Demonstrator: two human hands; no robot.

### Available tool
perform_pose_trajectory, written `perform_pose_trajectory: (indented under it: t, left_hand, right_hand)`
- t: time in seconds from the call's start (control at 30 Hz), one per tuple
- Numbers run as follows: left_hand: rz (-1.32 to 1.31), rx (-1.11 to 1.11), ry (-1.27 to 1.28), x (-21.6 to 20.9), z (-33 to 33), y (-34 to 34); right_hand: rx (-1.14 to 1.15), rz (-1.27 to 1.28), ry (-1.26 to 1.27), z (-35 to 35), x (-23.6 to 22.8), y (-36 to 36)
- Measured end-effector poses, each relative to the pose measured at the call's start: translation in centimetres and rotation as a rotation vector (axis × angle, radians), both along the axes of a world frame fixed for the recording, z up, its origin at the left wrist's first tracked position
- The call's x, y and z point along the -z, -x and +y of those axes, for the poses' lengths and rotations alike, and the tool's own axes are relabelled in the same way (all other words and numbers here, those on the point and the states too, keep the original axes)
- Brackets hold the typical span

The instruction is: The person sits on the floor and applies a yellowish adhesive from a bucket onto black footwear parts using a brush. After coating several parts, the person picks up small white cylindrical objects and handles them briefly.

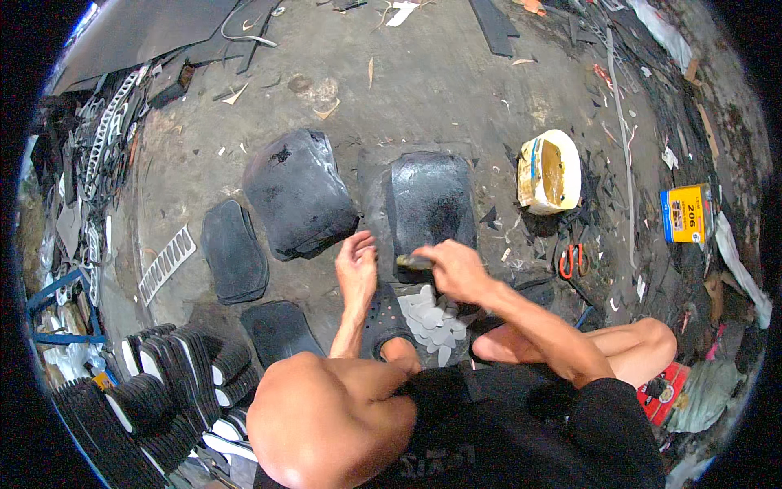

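Black short-sleeved fabric shirt [529, 432] with pale lettering [437, 461]; 1 dark perforated clog [380, 316] visible; left hand [357, 262] and right hand [459, 270] bare.

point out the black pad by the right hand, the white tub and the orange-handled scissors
Black pad [432, 196]: head view, middle of its top
White tub [572, 170]: head view, wall on the right
Orange-handled scissors [573, 261]: head view, the orange handle

there are two hands [356, 265] [459, 271], one tool [413, 262], one tub [573, 173].
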State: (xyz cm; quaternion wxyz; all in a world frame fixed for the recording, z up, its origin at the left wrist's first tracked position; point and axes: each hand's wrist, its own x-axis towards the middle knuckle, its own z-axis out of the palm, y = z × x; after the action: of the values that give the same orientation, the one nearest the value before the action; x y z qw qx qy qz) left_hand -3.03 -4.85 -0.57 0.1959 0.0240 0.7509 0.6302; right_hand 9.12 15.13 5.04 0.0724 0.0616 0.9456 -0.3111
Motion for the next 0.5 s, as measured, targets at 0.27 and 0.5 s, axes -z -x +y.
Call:
perform_pose_trajectory:
  t: [0.27,0.5]
  left_hand:
    - [0.437,0.125,0.407,1.2,4.0,-4.7]
    - [0.148,0.198,0.344,-0.4,6.8,-4.1]
  right_hand:
    - [0.691,0.030,0.094,15.3,-11.9,-1.1]
    - [0.420,-0.119,-0.867,18.6,-6.4,-8.5]
